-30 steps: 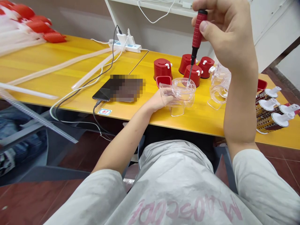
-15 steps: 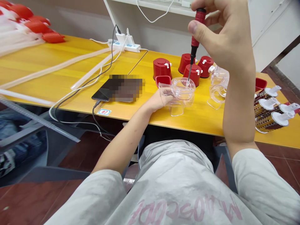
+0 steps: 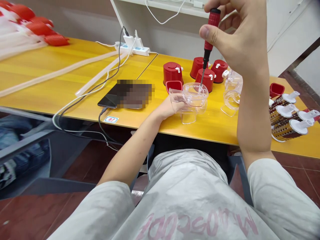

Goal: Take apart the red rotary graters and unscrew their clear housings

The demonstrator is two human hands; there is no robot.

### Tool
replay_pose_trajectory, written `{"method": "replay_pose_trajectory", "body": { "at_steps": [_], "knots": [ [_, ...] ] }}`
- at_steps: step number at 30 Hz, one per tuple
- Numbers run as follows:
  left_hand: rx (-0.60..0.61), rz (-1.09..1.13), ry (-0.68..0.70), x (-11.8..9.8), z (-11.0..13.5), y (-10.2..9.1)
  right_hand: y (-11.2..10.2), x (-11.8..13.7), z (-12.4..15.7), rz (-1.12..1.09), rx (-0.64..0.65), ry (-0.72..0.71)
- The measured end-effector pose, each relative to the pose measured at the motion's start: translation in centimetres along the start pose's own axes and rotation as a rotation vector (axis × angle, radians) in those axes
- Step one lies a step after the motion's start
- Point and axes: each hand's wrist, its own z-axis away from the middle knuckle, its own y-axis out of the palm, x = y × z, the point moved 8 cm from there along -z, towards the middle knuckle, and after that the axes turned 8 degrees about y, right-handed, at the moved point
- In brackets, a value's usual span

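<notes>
My left hand [image 3: 170, 108] rests on the yellow table and grips a transparent plastic housing [image 3: 192, 101], a round cup shape with a squarish part below it. My right hand [image 3: 240, 36] is raised above the table, pinching a red-handled precision screwdriver [image 3: 209, 36] between thumb and fingers. Its thin steel shaft points down, and the tip touches the top of the transparent housing. Behind the housing stand several upturned red plastic cups [image 3: 206, 80] with small white clips, and a red lid [image 3: 174, 86] lies against the housing.
More transparent housings [image 3: 231, 95] stand right of the red cups. Metal graters with white handles [image 3: 287, 125] lie at the right. A phone [image 3: 107, 101], a pixelated object, a power strip [image 3: 132, 45], cables and long translucent strips occupy the table's left side.
The view has shifted slightly, and the items at the right sit a little further left. My right hand has shifted a little, with the screwdriver tip still at the housing.
</notes>
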Motion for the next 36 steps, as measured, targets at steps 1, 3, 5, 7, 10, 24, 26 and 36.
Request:
{"method": "replay_pose_trajectory", "body": {
  "at_steps": [1,3,5,7,10,24,26,36],
  "knots": [
    [-0.002,0.003,-0.003,0.0,0.0,0.0,0.0,0.0,0.0,-0.023,0.000,0.001],
    [0.003,0.014,-0.008,0.1,0.1,0.0,0.2,0.0,0.1,-0.137,0.040,0.026],
    [0.011,0.027,-0.014,0.1,0.1,0.1,0.4,-0.2,0.2,-0.232,0.089,0.067],
    [0.011,0.023,-0.014,0.1,0.1,0.1,0.5,0.0,0.3,-0.217,0.102,0.074],
    [-0.001,0.002,-0.001,0.0,0.1,0.0,0.1,0.5,0.3,-0.089,0.049,0.001],
    [-0.006,0.012,0.003,-0.1,0.1,0.0,0.3,-0.2,0.0,-0.120,0.068,-0.024],
    [0.007,0.020,0.002,0.0,0.0,0.1,0.5,-0.4,0.0,-0.157,0.103,-0.003],
    [0.013,0.031,0.000,0.1,0.0,0.1,0.4,-0.6,0.0,-0.181,0.073,0.005]
  ]
}}
